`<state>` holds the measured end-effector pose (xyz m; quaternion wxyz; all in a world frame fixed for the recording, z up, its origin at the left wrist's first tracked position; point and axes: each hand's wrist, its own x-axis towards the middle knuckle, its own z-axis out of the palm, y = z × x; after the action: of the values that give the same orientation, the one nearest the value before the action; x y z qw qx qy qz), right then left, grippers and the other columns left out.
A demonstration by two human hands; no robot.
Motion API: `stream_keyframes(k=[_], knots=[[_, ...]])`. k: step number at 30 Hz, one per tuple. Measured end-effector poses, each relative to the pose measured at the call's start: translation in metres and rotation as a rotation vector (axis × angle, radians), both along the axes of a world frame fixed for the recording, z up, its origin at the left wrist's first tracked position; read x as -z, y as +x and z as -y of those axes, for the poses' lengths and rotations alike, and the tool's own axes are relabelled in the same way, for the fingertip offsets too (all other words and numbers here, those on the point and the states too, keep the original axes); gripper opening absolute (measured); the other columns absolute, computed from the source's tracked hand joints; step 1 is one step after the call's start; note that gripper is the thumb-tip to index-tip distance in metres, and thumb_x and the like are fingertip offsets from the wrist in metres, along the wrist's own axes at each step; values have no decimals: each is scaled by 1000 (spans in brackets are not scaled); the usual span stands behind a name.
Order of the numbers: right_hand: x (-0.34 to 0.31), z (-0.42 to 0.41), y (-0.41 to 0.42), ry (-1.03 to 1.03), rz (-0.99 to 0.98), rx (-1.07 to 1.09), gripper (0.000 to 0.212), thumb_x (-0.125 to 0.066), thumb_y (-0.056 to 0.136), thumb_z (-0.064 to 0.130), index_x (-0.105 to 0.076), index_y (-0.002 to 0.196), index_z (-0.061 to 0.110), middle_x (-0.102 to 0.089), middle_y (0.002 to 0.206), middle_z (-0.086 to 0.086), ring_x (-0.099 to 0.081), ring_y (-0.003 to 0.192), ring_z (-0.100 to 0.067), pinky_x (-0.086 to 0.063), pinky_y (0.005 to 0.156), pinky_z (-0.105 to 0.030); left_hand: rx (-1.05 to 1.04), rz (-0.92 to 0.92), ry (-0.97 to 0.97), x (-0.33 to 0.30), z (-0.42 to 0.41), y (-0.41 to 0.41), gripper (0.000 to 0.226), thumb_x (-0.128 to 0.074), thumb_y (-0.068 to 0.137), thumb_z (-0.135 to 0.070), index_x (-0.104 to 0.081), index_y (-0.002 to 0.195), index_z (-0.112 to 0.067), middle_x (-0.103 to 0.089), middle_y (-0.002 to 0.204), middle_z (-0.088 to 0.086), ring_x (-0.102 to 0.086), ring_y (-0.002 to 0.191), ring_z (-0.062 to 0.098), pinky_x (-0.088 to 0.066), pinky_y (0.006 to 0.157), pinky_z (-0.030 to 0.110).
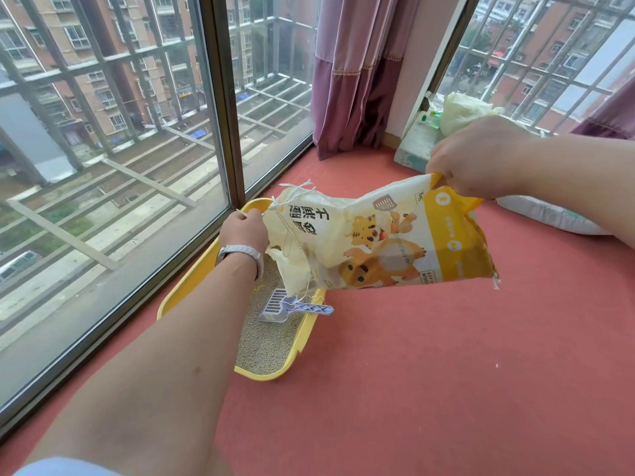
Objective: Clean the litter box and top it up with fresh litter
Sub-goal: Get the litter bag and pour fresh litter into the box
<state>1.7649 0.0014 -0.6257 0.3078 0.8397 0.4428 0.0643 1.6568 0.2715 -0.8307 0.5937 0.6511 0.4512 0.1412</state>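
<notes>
Both hands hold a yellow and cream litter bag (381, 242) up in the air at mid-frame, above the far end of the litter box (178, 297). Left hand (243, 231), at centre left with a white watch (240, 253) on the wrist, has its fingers curled round the bag's opened end, where loose white stitching string (292, 194) hangs out. Right hand (477, 156), at upper right, pinches the yellow bottom corner of the bag between thumb and fingers and holds it higher than the other end, so the bag slopes down toward the left with its mouth lowest. A torn flap of the mouth droops over the box. Cartoon animals and printed characters on the bag appear upside down. Whether litter is pouring out cannot be told.

Below the bag, the yellow box sits on the red floor (429, 372), close along the window (113, 159) on the left of the frame. It holds a layer of pale grey-beige litter (264, 345). A grey slotted scoop (292, 305) lies in the box, its head on the litter and its handle resting over the right rim, sticking out past it.

At upper centre a purple curtain (360, 70) hangs in the corner. To the right of it, behind the right hand, a pale plastic bag (460, 109) and a bottle sit on a low sill. A light cushion (546, 216) lies on the floor at the right edge, under the right forearm.
</notes>
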Motion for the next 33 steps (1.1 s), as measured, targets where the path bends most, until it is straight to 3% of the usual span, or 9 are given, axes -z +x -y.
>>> stream_keyframes(k=[4,9,12,17,19,21,25,30,33], knots=[[-6,0,-1,-27,40,-11,43,-48,91,22,-28,56,36,-44,72,11,-42,75,-15,-24,51,-24,-62,62,-131,-11,3,3,20,-44,86,-28,-35,69,-24,-56,77,5,-73,80,30,-59,82,47],[-14,-3,-3,-65,91,-29,47,-49,91,20,-26,54,34,-35,62,13,-39,64,-15,-18,50,-24,-119,104,-217,-16,-1,11,25,-47,93,-31,-39,71,-22,-53,79,3,-67,85,29,-60,78,43],[-17,-6,-4,-94,94,-70,50,-52,89,17,-23,52,33,-32,59,13,-36,58,-17,-18,51,-24,-74,93,-196,-10,-4,15,32,-47,94,-49,-47,79,-21,-55,85,1,-65,91,28,-60,77,44],[-20,-14,-4,-187,142,-91,40,-49,90,17,-31,57,30,-33,60,13,-43,63,-20,-30,56,-26,-119,27,-190,-8,-3,18,69,-48,82,-72,-46,118,-14,-60,111,7,-62,102,30,-58,82,47],[-22,-18,-8,-215,148,-89,29,-48,91,19,-40,66,31,-33,61,13,-45,64,-20,-33,59,-28,-159,0,-50,-8,1,15,81,-52,82,-70,-32,137,-15,-51,135,15,-54,118,37,-48,98,47],[-23,-22,-12,-225,146,-89,26,-47,92,20,-44,69,32,-35,61,12,-46,64,-20,-36,59,-28,-50,36,126,-9,8,9,76,-49,89,-65,-26,148,-21,-41,145,16,-49,125,37,-40,97,43],[-26,-30,-19,-245,143,-92,24,-48,92,20,-50,71,31,-34,61,14,-43,62,-18,-47,63,-30,177,54,328,-3,13,6,66,-54,88,-64,-50,138,-22,-44,139,14,-51,120,31,-40,95,39],[-29,-39,-28,-303,140,-70,30,-50,89,18,-47,61,31,-35,60,14,-43,59,-18,-52,70,-36,100,34,353,12,4,7,38,-51,94,-48,-65,120,-24,-60,117,10,-60,97,27,-47,84,36],[-29,-40,-32,-327,129,-61,29,-49,88,18,-45,62,30,-33,60,13,-48,64,-20,-52,73,-37,78,23,351,12,-3,5,34,-48,98,-39,-67,85,-14,-62,84,13,-56,72,27,-46,70,36]])
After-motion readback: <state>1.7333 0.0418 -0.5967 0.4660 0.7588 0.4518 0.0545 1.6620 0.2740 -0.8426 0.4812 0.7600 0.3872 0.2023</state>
